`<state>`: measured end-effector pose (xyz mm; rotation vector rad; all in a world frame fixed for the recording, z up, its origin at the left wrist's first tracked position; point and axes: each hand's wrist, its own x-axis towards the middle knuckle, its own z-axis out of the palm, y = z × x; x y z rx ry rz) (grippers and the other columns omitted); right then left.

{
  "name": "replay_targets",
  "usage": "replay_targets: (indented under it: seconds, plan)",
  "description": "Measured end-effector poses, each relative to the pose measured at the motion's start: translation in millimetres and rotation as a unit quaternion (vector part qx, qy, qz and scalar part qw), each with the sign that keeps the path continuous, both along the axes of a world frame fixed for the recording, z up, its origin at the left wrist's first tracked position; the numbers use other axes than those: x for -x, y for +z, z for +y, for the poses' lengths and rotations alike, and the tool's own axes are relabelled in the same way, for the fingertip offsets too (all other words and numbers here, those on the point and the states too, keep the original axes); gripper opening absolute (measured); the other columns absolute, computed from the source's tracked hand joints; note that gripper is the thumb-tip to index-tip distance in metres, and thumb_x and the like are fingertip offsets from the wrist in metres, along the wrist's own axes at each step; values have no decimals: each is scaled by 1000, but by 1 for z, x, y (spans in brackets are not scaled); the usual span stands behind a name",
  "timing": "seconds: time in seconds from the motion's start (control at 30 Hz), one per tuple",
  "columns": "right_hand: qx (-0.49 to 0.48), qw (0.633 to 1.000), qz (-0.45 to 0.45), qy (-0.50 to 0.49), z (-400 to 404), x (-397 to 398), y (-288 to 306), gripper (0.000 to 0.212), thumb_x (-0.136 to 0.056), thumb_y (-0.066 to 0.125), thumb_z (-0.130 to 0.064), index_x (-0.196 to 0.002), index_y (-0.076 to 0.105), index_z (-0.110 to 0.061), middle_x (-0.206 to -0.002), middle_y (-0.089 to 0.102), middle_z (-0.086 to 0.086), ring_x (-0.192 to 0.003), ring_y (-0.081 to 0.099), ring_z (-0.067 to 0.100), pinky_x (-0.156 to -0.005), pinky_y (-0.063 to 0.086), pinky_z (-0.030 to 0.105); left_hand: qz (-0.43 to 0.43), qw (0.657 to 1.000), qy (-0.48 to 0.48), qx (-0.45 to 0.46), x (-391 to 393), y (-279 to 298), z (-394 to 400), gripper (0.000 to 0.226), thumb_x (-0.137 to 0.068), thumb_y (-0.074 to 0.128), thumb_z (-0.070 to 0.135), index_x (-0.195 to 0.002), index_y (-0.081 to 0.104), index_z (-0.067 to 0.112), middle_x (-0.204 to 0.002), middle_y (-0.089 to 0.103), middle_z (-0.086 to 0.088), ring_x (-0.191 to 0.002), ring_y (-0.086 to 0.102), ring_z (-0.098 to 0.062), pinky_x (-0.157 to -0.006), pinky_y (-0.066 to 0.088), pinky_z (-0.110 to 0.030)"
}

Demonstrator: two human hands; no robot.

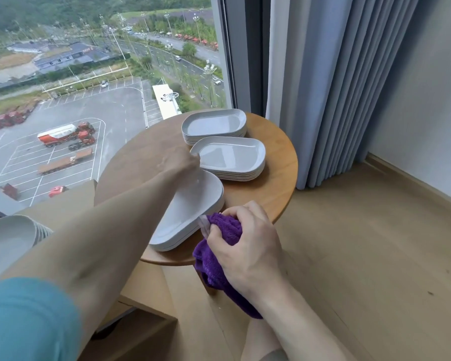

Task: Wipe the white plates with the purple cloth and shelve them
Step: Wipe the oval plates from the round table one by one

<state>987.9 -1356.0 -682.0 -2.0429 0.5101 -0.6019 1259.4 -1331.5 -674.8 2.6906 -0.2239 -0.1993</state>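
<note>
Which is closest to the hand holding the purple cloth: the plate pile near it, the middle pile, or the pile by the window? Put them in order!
From the right hand, which grips the purple cloth, in the head view:
1. Near pile, at the table's front edge, right beside the hand.
2. Middle pile, further back, toward the curtain.
3. Far pile, at the table's back edge by the window.

The left hand point(179, 161) reaches forward on an outstretched arm, blurred; the right hand point(245, 243) is fisted, gripping.
</note>
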Motion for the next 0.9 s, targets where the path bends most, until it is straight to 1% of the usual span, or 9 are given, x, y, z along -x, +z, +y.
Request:
replay_targets:
  seconds: [0.1,0.2,0.33,0.43,0.57,0.63,0.7,0.8,0.9]
  plan:
    - [2,1000,-10,-6,-1,-1,-1,31,-84,55,-53,-97,66,-27,-97,52,-15,-88,56,3,-72,46,11,-8,1000,1,4,-8,-7,-9,23,-95,63,36,-98,59,13,-112,67,-14,-108,65,-36,-87,51,-39]
    - [-13,999,-22,-20,0,-2,0,33,-80,51,-55,-93,66,-28,-95,52,-16,-87,56,2,-71,45,10,-10,999,23,33,-13,-15,-7,32,-88,69,26,-110,68,2,-117,70,-17,-109,67,-37,-88,55,-41]
    - [-23,999,-21,-24,-1,-1,0,19,-84,62,-46,-92,65,-29,-94,53,-16,-88,57,0,-71,44,6,14,994,51,93,-17,-21,-5,19,-82,64,8,-99,72,6,-105,73,-19,-99,72,-36,-79,58,-41]
    - [-29,999,-20,-30,-3,-2,0,14,-86,68,-41,-91,66,-29,-94,54,-16,-88,58,1,-70,46,9,23,990,83,113,-20,-19,-6,19,-84,65,4,-99,74,9,-96,72,-13,-89,70,-30,-73,56,-37]
    - [-48,998,-27,-38,-5,-4,-1,13,-85,69,-40,-92,67,-29,-95,55,-15,-87,59,3,-71,46,12,44,976,144,157,-25,-13,-8,22,-81,67,3,-99,79,9,-90,73,-10,-92,75,-28,-75,59,-35]
    - [-47,998,-29,-44,-6,-4,-2,13,-85,69,-40,-92,67,-29,-95,56,-15,-87,59,3,-72,46,12,53,969,159,180,-31,-11,-9,19,-83,67,7,-100,76,5,-85,73,-12,-88,75,-27,-72,57,-34]
    - [-46,997,-30,-48,-7,-5,-3,12,-85,69,-39,-91,67,-29,-94,56,-15,-87,59,2,-72,45,10,75,957,160,228,-35,-8,-11,16,-87,61,3,-99,71,6,-71,65,-11,-76,69,-25,-66,56,-31]
    - [-45,997,-29,-48,-8,-5,-4,12,-85,69,-40,-91,67,-29,-94,56,-15,-87,58,1,-71,44,8,117,921,156,337,-29,4,-10,15,-90,54,-8,-83,59,4,-68,56,-6,-63,67,-24,-41,50,-20]
    - [-47,997,-28,-52,-10,-5,-4,13,-85,66,-42,-91,66,-30,-94,56,-16,-87,59,1,-70,43,6,147,897,110,402,-19,13,0,17,-92,53,-9,-82,56,4,-82,57,-7,-70,71,-24,-47,53,-17]
